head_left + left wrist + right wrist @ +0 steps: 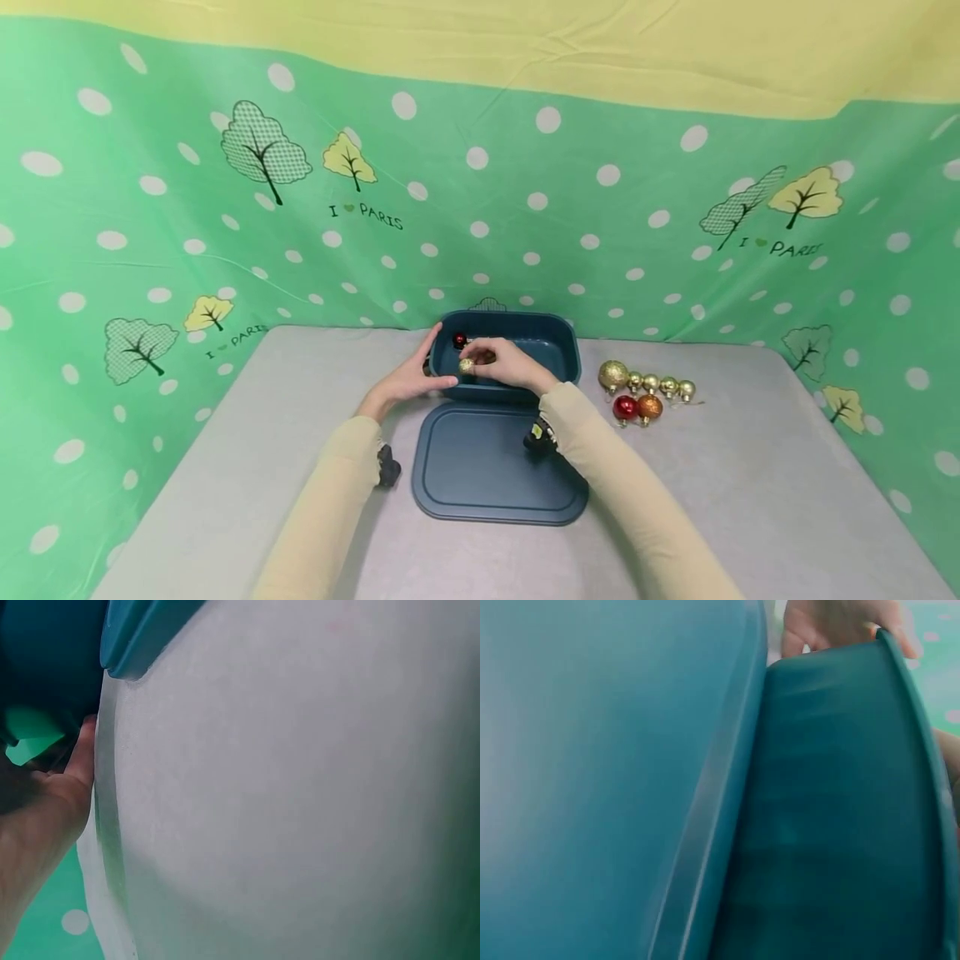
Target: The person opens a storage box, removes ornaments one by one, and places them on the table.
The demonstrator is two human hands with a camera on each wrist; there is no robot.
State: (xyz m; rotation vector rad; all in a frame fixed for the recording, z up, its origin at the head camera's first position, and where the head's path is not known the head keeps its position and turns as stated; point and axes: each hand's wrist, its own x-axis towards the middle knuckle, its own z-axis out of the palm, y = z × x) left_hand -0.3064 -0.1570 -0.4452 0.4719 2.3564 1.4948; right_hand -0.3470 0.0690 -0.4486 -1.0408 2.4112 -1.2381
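Observation:
In the head view a dark blue box (pixel 576 350) stands on the table, a small red bauble (pixel 460 340) in its left end. My left hand (pixel 405 379) rests against the box's left end, its thumb along the front corner and its fingers straight up the side. Over the inside of the box, my right hand (pixel 512 365) pinches a small gold glitter bauble (pixel 467 367) between thumb and fingers. Something dark red shows behind those fingers, too small to make out. The matching blue lid (pixel 487 467) lies flat before the box, partly under the right sleeve.
Right of the box sit a larger gold bauble (pixel 612 375), a row of several small gold baubles (pixel 651 383), a red bauble (pixel 625 407) and an orange bauble (pixel 650 407). A green dotted curtain (pixel 510 250) hangs behind the grey-white tabletop (pixel 750 467).

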